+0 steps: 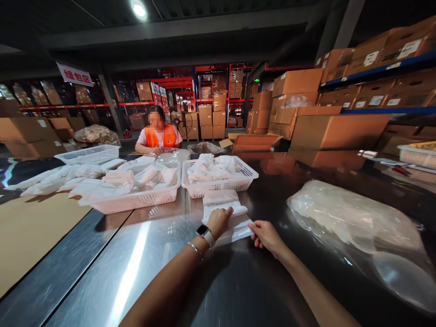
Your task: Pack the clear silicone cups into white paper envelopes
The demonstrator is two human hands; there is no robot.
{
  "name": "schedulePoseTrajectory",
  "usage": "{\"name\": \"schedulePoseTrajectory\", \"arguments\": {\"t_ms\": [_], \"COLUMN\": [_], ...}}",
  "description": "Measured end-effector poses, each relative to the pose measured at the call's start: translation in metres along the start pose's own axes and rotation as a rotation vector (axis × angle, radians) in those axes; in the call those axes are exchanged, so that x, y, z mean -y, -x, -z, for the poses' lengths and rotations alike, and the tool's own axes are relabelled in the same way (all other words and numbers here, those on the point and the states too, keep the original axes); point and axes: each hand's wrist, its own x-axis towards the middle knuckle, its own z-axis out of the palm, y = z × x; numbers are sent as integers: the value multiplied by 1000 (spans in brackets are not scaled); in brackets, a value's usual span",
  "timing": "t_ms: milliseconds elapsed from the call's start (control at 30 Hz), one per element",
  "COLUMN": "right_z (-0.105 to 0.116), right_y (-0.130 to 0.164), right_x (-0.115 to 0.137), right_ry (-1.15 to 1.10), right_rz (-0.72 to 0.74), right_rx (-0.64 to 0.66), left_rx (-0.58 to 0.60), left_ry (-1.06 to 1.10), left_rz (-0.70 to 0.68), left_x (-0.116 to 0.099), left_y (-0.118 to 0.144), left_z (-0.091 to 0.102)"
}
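A thin white bag (240,219), creased and partly folded, lies on the metal table in front of the baskets; whether anything is inside it I cannot tell. My left hand (218,221), with a watch and a bracelet at the wrist, is closed on the bag's left part, its fingertips partly hidden. At the right edge, my right hand (267,236) pinches the bag between thumb and fingers. Just beyond the bag stands a white perforated basket (204,188) of crumpled white bags (216,167).
A second white basket (136,202) overflows with white packets to the left. Clear plastic bags of pale contents (350,218) lie on the right. Brown cardboard (30,236) covers the left edge. Across the metal table (146,272) sits a person in an orange vest (160,136).
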Motion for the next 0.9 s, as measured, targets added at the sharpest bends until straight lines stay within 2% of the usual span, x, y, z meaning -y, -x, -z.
{"name": "schedulePoseTrajectory", "arguments": {"t_ms": [100, 200, 300, 367, 467, 600, 667, 767, 833, 900], "right_z": [10, 25, 39, 45, 43, 27, 19, 11, 7, 3], "right_y": [-2, -2, 3, 8, 12, 8, 7, 9, 13, 17], "right_x": [11, 21, 28, 31, 34, 31, 28, 28, 29, 31], "right_ry": [-233, -448, -770, -928, -955, -881, -812, -698, -664, -662], "right_rz": [180, 271, 267, 257, 214, 160, 169, 155, 149, 143], "right_rx": [-164, -288, -303, -279, -247, -173, -172, -135, -89, -34], "left_rx": [-36, -52, -45, -21, 6, 21, 15, -149, -287, -321], "left_ry": [-6, 5, 44, 94, 240, 840, 1004, 961, 797, 625], "left_rz": [-27, -24, -27, -56, -160, -384, -402, -243, -174, -144], "left_x": [1, 0, 0, 0, -2, -20, -36, -57, -65, -66], "left_y": [-2, -5, -6, -6, -3, 8, 14, 21, 24, 22], "left_z": [0, -6, -8, -3, 13, 31, 32, 25, 22, 20]}}
